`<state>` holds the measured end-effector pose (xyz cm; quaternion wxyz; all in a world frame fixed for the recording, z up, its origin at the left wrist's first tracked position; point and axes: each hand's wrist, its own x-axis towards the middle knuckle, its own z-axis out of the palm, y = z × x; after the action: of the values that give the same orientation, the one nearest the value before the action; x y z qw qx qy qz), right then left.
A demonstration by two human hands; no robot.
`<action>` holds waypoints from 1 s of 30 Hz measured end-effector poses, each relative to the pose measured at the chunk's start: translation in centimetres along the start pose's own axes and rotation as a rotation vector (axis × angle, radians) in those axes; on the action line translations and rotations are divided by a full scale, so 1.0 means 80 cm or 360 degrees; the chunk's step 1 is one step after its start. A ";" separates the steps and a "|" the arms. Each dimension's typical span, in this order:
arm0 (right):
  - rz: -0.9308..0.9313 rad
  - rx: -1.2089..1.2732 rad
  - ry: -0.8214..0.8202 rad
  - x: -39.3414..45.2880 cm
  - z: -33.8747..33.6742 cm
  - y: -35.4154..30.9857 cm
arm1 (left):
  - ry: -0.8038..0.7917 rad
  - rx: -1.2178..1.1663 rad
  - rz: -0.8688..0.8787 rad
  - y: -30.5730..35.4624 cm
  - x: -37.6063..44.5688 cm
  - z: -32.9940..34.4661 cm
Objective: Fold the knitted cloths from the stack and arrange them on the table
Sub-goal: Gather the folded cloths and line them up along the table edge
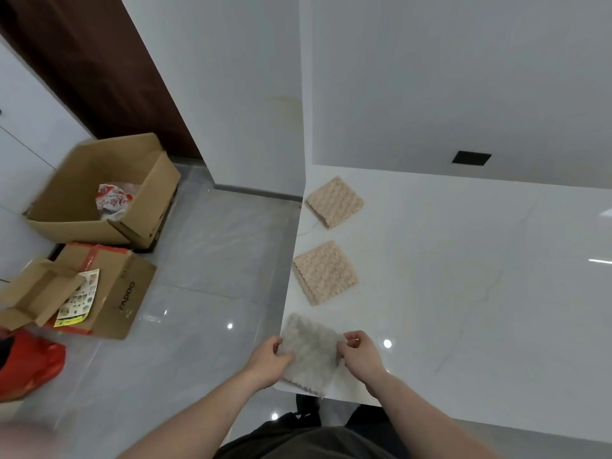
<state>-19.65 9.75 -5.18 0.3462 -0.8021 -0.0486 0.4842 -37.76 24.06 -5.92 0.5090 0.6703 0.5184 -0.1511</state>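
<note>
Grey knitted cloth, lower centre of frame at the white bench corner, pinched at its sides by left hand and right hand; two beige folded cloths lie above; step: placing third, next likely squaring it in line.

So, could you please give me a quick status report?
Both hands, left and right, gripping grey cloth at table edge. Two beige cloths placed. Nothing obstructing.

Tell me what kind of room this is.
Probably a home kitchen or dining corner, not a workshop: a glossy white marble-look counter against a plain wall, polished grey floor tiles, and open cardboard delivery boxes on the floor, one holding a snack packet.
</note>
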 end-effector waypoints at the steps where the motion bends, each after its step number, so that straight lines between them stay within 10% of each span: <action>1: -0.0036 0.0017 0.0032 0.000 -0.001 -0.004 | -0.0002 -0.0013 -0.0018 -0.002 -0.002 0.000; 23: -0.0045 -0.0392 -0.0108 -0.026 0.020 0.034 | -0.0012 0.0487 0.0447 -0.015 -0.033 0.013; 30: -0.0813 -0.1044 0.0091 -0.049 0.016 0.041 | 0.0097 0.0982 0.0892 -0.019 -0.046 0.008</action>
<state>-23.63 6.32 -4.59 0.1826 -0.8451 -0.3882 0.3189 -40.38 21.44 -4.32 0.2900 0.9108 0.2611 -0.1350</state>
